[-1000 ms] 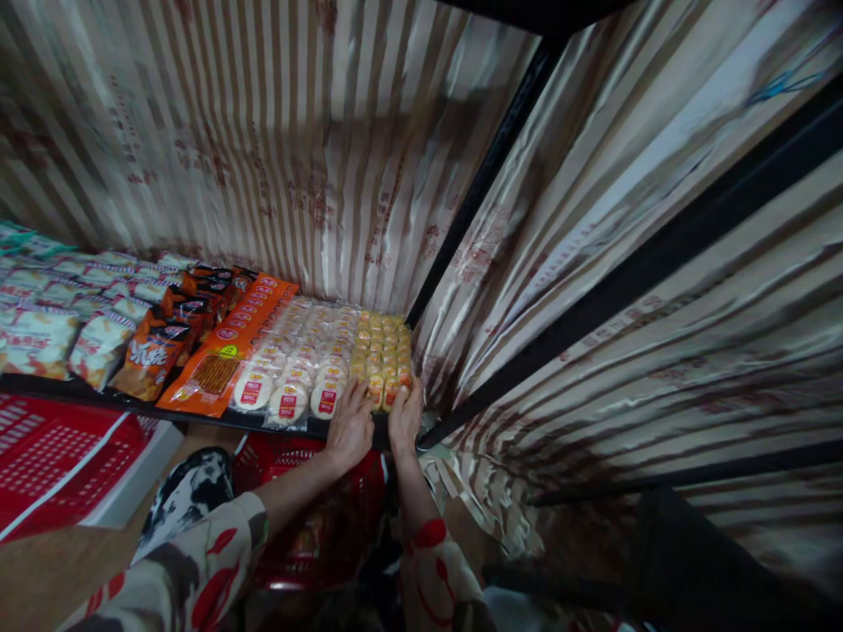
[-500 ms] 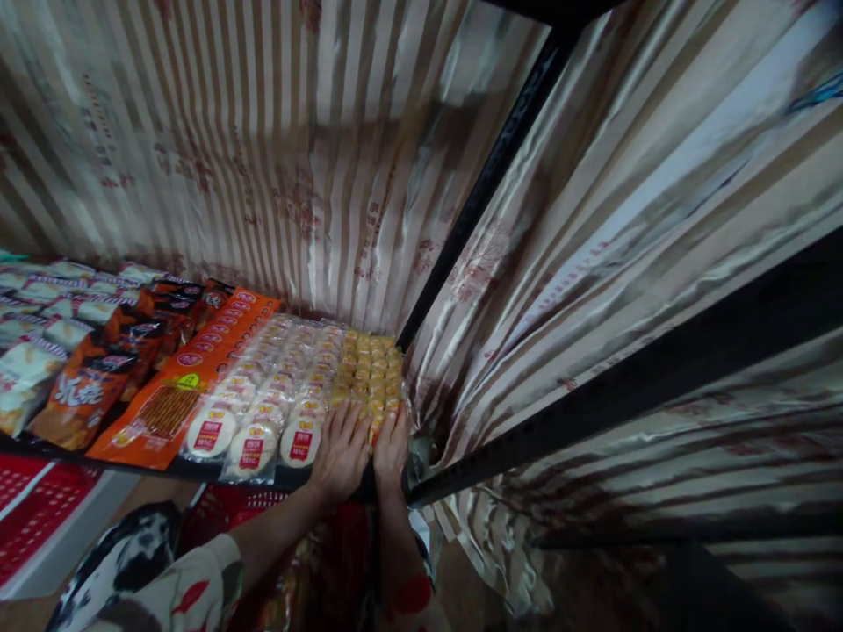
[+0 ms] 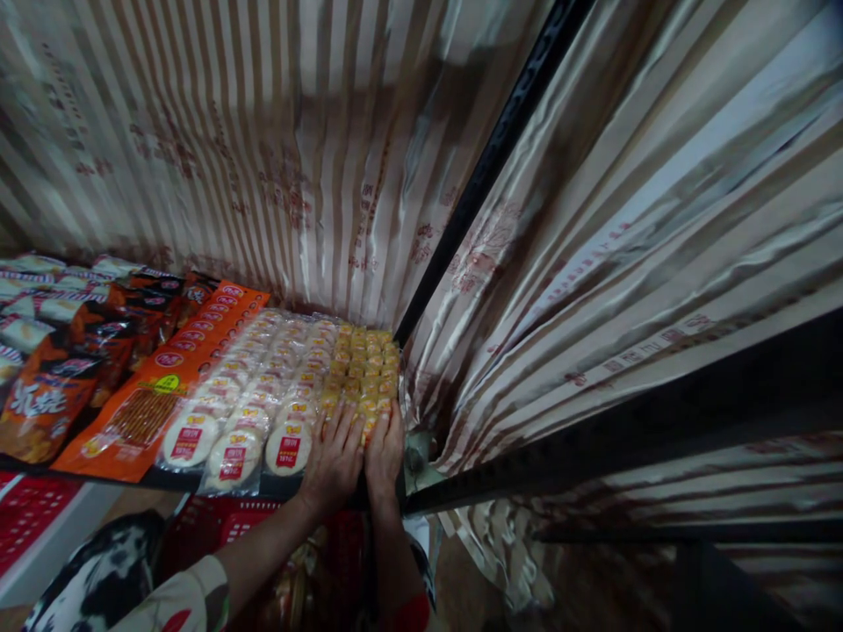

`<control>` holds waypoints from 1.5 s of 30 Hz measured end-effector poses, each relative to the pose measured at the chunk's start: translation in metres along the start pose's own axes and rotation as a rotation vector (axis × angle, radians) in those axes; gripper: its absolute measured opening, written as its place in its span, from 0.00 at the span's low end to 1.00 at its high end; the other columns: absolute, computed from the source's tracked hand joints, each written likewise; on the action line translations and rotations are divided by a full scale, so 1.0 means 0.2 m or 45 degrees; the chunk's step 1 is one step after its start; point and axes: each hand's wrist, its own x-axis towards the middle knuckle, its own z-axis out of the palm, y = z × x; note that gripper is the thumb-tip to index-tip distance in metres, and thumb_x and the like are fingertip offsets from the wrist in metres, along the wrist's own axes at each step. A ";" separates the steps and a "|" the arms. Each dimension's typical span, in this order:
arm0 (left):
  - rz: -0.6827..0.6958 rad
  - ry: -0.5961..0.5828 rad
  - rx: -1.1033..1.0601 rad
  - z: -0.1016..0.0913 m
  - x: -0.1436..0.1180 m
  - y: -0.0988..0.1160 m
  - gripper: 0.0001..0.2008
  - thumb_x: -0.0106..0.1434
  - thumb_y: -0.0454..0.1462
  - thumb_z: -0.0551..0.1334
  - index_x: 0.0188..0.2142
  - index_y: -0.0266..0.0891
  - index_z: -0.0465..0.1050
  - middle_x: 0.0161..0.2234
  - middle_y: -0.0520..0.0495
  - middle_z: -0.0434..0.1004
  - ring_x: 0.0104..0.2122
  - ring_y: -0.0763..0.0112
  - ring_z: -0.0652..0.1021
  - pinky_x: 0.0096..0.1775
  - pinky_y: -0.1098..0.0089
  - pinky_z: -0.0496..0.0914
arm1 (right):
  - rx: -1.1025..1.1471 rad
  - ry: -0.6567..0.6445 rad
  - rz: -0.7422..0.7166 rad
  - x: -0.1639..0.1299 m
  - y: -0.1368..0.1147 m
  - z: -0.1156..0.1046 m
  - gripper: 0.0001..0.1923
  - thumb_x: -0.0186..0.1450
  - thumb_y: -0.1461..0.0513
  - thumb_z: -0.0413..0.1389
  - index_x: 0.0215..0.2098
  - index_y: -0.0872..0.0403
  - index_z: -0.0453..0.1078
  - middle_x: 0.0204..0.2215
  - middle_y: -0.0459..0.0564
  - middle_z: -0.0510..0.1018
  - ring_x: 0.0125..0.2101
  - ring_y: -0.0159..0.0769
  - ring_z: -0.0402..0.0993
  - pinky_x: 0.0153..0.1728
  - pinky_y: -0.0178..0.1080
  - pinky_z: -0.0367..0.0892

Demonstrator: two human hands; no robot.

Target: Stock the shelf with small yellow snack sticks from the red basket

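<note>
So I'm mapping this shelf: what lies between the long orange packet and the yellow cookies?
Head view: rows of round white cakes in clear wrap fill the stretch between orange packet and yellow cookies.

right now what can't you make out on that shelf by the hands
Head view only:
- Front of the yellow snack packs: covered by the left hand and right hand.
- Print on the round cake packs: too small.
- Orange bags: cut off by the left edge.
- Red basket: contents dark, behind the forearms.

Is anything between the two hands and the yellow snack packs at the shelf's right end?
Nothing visible: the left hand and right hand already lie flat on the front of the yellow snack packs.
</note>
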 end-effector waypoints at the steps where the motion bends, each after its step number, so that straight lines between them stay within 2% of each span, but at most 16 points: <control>1: -0.001 0.009 0.003 0.01 0.00 0.00 0.20 0.63 0.38 0.52 0.53 0.36 0.68 0.57 0.39 0.66 0.60 0.55 0.60 0.60 0.52 0.47 | 0.020 -0.008 0.019 0.01 -0.01 -0.01 0.29 0.67 0.52 0.37 0.57 0.62 0.59 0.55 0.64 0.66 0.55 0.43 0.62 0.55 0.47 0.56; 4: 0.005 0.026 0.019 0.02 -0.01 0.00 0.20 0.63 0.39 0.53 0.53 0.37 0.68 0.58 0.41 0.64 0.60 0.55 0.59 0.60 0.52 0.47 | 0.029 0.010 0.088 0.03 -0.02 -0.01 0.31 0.66 0.50 0.38 0.58 0.64 0.56 0.55 0.66 0.65 0.55 0.45 0.62 0.54 0.46 0.58; 7: 0.017 0.020 0.040 0.03 -0.01 -0.01 0.20 0.63 0.39 0.54 0.53 0.37 0.68 0.59 0.41 0.63 0.61 0.55 0.58 0.60 0.52 0.47 | -0.018 0.030 0.113 0.06 -0.03 -0.01 0.35 0.65 0.48 0.38 0.58 0.66 0.57 0.55 0.69 0.64 0.56 0.48 0.60 0.55 0.48 0.55; 11: 0.026 0.028 0.046 0.03 -0.01 -0.01 0.20 0.63 0.39 0.54 0.53 0.37 0.67 0.59 0.41 0.63 0.61 0.56 0.57 0.60 0.52 0.47 | -0.012 -0.045 0.172 0.10 -0.04 -0.01 0.37 0.64 0.47 0.36 0.58 0.66 0.57 0.55 0.68 0.64 0.56 0.49 0.60 0.54 0.49 0.56; 15: 0.023 0.039 0.019 0.03 -0.01 -0.01 0.21 0.62 0.38 0.54 0.55 0.39 0.65 0.59 0.42 0.62 0.61 0.56 0.58 0.60 0.51 0.47 | 0.003 -0.099 0.128 0.12 -0.02 0.01 0.35 0.65 0.48 0.35 0.57 0.65 0.60 0.56 0.65 0.65 0.57 0.46 0.59 0.56 0.47 0.53; 18: 0.010 0.051 -0.005 0.03 -0.01 -0.01 0.21 0.63 0.40 0.53 0.55 0.39 0.65 0.60 0.41 0.61 0.61 0.56 0.58 0.60 0.51 0.46 | 0.012 -0.096 0.070 0.12 0.00 0.02 0.34 0.66 0.49 0.35 0.59 0.65 0.57 0.58 0.65 0.61 0.59 0.44 0.56 0.58 0.47 0.51; 21: 0.002 0.051 -0.030 0.02 0.00 0.00 0.22 0.63 0.41 0.53 0.55 0.37 0.65 0.59 0.40 0.63 0.61 0.56 0.58 0.60 0.51 0.46 | 0.014 -0.115 -0.012 0.10 0.01 0.03 0.35 0.67 0.49 0.34 0.60 0.66 0.54 0.60 0.64 0.57 0.61 0.43 0.50 0.60 0.48 0.45; 24: -0.008 0.055 -0.032 0.01 0.00 0.00 0.22 0.63 0.41 0.52 0.55 0.34 0.65 0.58 0.38 0.63 0.61 0.55 0.59 0.60 0.51 0.46 | 0.032 -0.130 -0.017 0.09 0.01 0.03 0.35 0.67 0.49 0.32 0.60 0.65 0.54 0.61 0.63 0.55 0.62 0.42 0.48 0.61 0.49 0.41; 32: 0.010 0.057 0.081 0.03 0.00 0.00 0.22 0.64 0.39 0.52 0.56 0.34 0.63 0.59 0.37 0.61 0.62 0.56 0.55 0.60 0.50 0.47 | 0.073 -0.122 0.014 0.08 0.00 0.02 0.34 0.67 0.49 0.30 0.58 0.63 0.58 0.59 0.63 0.60 0.61 0.40 0.52 0.61 0.48 0.46; 36: 0.022 -0.003 0.119 0.02 0.00 0.00 0.22 0.65 0.38 0.51 0.56 0.33 0.62 0.60 0.37 0.60 0.63 0.57 0.54 0.60 0.49 0.48 | 0.055 -0.097 0.088 0.08 0.00 0.04 0.34 0.67 0.50 0.30 0.57 0.64 0.59 0.57 0.64 0.62 0.60 0.41 0.53 0.60 0.49 0.47; 45: -0.010 -0.046 0.190 -0.01 0.02 0.00 0.23 0.64 0.39 0.51 0.57 0.34 0.60 0.63 0.40 0.54 0.63 0.57 0.51 0.60 0.50 0.49 | -0.024 -0.097 -0.015 0.07 -0.03 0.05 0.32 0.68 0.52 0.30 0.59 0.63 0.57 0.58 0.62 0.62 0.61 0.41 0.52 0.59 0.49 0.49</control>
